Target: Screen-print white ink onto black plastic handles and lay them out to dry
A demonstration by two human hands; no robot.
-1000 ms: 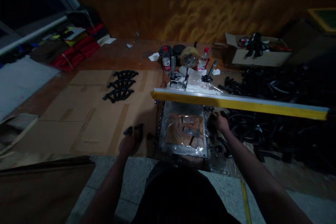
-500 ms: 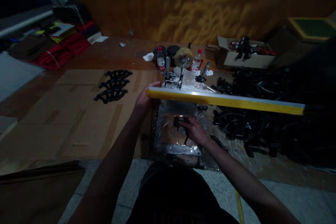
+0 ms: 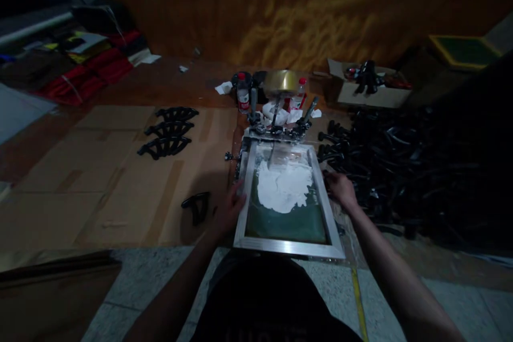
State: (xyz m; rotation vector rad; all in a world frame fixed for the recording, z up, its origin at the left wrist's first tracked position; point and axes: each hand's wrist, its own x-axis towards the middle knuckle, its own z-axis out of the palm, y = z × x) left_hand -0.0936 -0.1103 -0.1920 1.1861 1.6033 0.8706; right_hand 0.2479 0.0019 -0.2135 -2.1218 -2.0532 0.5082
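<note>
A silver-edged screen printing frame (image 3: 290, 246) lies flat over the work board, with a pool of white ink (image 3: 282, 187) on its green mesh. My left hand (image 3: 230, 208) is at the left rail, its fingers and thumb closed on the edge. To the right of the frame, my right hand (image 3: 340, 189) has its fingers curled on a dark piece by the pile of black curved plastic parts (image 3: 372, 171); its fingertips are partly hidden in the gloom. One black forked part (image 3: 196, 206) lies on the cardboard left of my left hand.
Three rows of black parts (image 3: 166, 131) lie on the cardboard (image 3: 132, 192). Behind the frame stand clamp posts (image 3: 254, 104), a tape roll (image 3: 281, 81) and red-capped bottles (image 3: 242, 95). An open carton (image 3: 371, 93) sits at the back right, red cloth (image 3: 96, 75) at the back left.
The screen frame has swung down from raised to flat, my left hand moving down with it. My right hand has left the board for the black parts on the right. A single part now shows at left.
</note>
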